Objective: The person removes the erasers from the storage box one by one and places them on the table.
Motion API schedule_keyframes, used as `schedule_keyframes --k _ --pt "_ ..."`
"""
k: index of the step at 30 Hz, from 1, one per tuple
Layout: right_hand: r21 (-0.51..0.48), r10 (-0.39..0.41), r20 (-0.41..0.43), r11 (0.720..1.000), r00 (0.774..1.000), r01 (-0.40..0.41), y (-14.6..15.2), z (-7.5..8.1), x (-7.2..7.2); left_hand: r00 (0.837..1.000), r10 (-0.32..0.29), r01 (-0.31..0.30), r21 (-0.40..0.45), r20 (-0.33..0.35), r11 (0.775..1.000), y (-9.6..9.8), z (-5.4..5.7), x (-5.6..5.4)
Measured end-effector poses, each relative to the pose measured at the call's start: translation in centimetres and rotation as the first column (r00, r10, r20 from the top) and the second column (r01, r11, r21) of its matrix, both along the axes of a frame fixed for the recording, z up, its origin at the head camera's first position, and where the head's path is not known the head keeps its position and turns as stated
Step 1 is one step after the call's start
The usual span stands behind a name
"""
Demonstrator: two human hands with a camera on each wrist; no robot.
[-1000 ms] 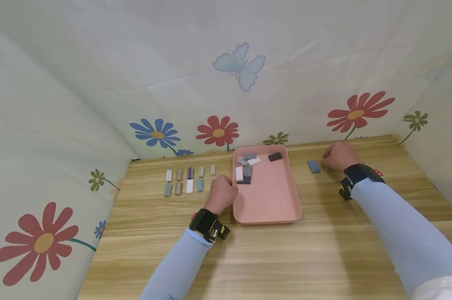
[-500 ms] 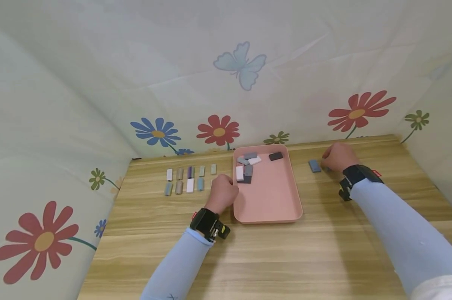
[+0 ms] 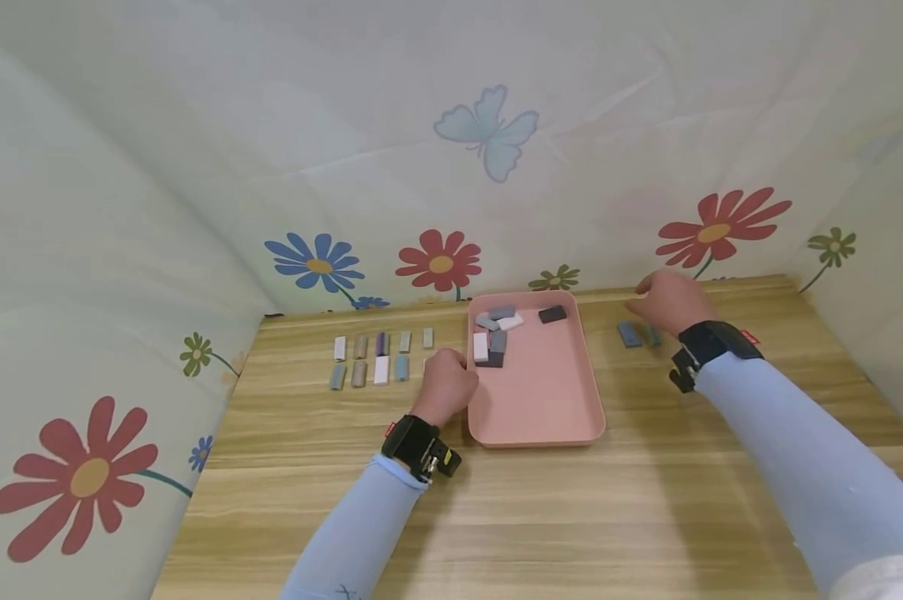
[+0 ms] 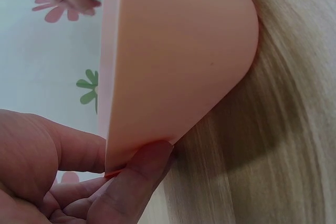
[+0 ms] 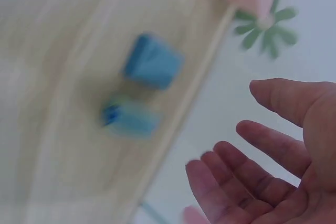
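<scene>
My left hand [image 3: 448,388] pinches the left wall of a shallow pink tray [image 3: 537,443]. In the left wrist view, the thumb and fingers [image 4: 134,177] meet at the tray's wall [image 4: 178,51]. On the table to the right of the tray lie a small blue block [image 3: 629,334] and a greenish-blue block [image 3: 652,335], side by side and slightly apart. Just above them hovers my right hand [image 3: 674,302], its fingers spread and nothing between them. Seen from the right wrist, the blue block [image 5: 153,62] and the greenish-blue block [image 5: 130,118] are blurred and apart from the fingers.
Inside the tray, several grey and white blocks [image 3: 499,340] cluster at the left, and a black block [image 3: 552,314] lies at the back right. Left of the tray, several small blocks [image 3: 381,370] stand in two rows. A flower-printed curtain [image 3: 346,167] borders the table's back edge.
My right hand has let go of the greenish-blue block, lifted and opened, so that block now shows beside the blue one. The left hand keeps its hold on the tray.
</scene>
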State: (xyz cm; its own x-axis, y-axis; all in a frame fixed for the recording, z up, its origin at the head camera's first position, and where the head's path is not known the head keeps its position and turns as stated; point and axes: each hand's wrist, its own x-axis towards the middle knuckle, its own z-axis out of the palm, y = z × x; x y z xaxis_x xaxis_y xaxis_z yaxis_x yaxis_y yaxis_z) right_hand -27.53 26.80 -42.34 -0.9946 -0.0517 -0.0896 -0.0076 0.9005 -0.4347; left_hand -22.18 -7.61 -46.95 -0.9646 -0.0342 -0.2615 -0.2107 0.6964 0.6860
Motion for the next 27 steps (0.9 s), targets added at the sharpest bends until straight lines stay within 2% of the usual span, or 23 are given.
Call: schedule_keyframes --k 4,9,13,17,23,27 --pt "-0.017 0.081 -0.033 0.997 0.996 -0.082 -3.1 1.3 -0.6 1.0 0.002 -0.002 0.001 -0.011 1.0 -0.3 -0.1 0.0" --pt "0.003 0.195 -0.017 0.981 0.981 -0.195 -7.6 1.6 -1.3 1.0 0.005 -0.005 0.037 -0.007 0.999 -0.4 0.0 0.1" --pt "0.043 0.288 -0.001 0.957 0.958 -0.288 -10.5 1.0 -1.8 1.0 0.007 -0.007 0.045 0.009 0.999 -0.4 -0.2 0.2" --pt "0.106 0.352 0.01 0.93 0.936 -0.351 -12.0 -0.1 -2.2 1.0 -0.008 0.007 0.037 0.025 0.999 -0.2 -0.5 0.0" --pt "0.146 0.382 0.033 0.912 0.923 -0.383 -12.7 -1.6 -2.8 1.0 -0.013 0.013 0.031 -0.002 0.999 -0.2 -0.3 0.1" --pt "0.189 0.37 0.035 0.91 0.928 -0.37 -12.8 -2.1 -3.2 1.0 -0.01 0.01 0.029 -0.025 1.0 -0.4 0.1 0.1"
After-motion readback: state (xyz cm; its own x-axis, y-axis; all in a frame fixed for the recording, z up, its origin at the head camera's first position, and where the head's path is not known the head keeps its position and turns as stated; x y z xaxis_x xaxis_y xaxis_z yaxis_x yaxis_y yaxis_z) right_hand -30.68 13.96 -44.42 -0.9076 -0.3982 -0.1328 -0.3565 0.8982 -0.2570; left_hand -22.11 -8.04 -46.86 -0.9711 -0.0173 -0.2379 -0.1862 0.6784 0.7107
